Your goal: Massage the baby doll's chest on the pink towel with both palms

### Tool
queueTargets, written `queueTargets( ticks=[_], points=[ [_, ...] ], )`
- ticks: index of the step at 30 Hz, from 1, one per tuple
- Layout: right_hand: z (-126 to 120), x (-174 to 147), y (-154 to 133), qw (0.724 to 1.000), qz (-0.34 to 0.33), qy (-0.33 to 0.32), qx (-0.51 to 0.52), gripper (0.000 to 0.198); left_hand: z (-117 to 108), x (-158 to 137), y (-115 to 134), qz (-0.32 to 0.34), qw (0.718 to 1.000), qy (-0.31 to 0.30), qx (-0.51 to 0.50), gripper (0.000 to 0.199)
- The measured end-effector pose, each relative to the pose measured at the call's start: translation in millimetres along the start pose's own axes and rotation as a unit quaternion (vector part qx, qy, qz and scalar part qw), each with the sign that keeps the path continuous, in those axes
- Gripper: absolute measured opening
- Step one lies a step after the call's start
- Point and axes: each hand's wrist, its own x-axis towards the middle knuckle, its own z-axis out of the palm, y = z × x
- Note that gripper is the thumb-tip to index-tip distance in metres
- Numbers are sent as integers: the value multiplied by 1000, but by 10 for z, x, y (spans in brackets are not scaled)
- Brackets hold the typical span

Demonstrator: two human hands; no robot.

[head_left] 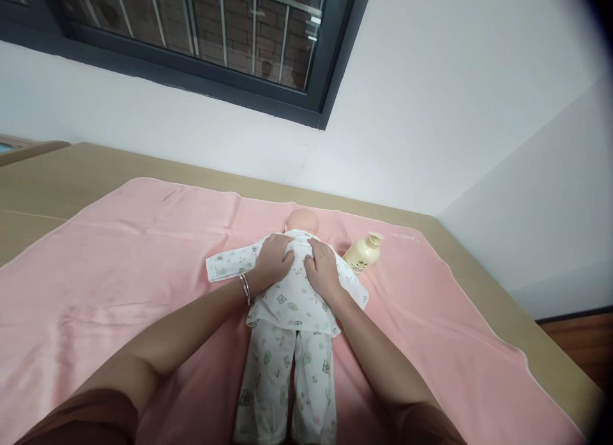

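Observation:
A baby doll (295, 309) lies stretched out in white pyjamas with a small green and pink print. Its bald head (302, 221) points away from me, and no facial features show. My left hand (274, 260) rests flat on the left side of the doll's upper body, thumb toward the middle. On the right side, my right hand (323, 266) lies the same way, fingers stretched toward the shoulder. A gap of printed cloth separates the two hands. The left sleeve (232, 263) of the pyjamas spreads out sideways; my right hand and forearm partly cover the other sleeve.
Beneath the doll is a creased pink blanket (158, 241) on a wooden tabletop (110, 167). A pale yellow pump bottle (363, 253) leans or lies by the doll's right sleeve. Behind stands a white wall (393, 132) with a dark-framed, barred window (239, 36).

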Motion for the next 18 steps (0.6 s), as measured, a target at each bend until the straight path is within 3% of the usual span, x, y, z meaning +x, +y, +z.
queueTargets(
  ticks=[10,18],
  points=[
    [-2,-57,-23,999,6,-45,-18,52,-18,-43,23,-1,1000,25,-11,27],
    [31,-240,-287,998,35,-41,-37,57,23,-8,-72,29,999,-25,-26,42]
  ],
)
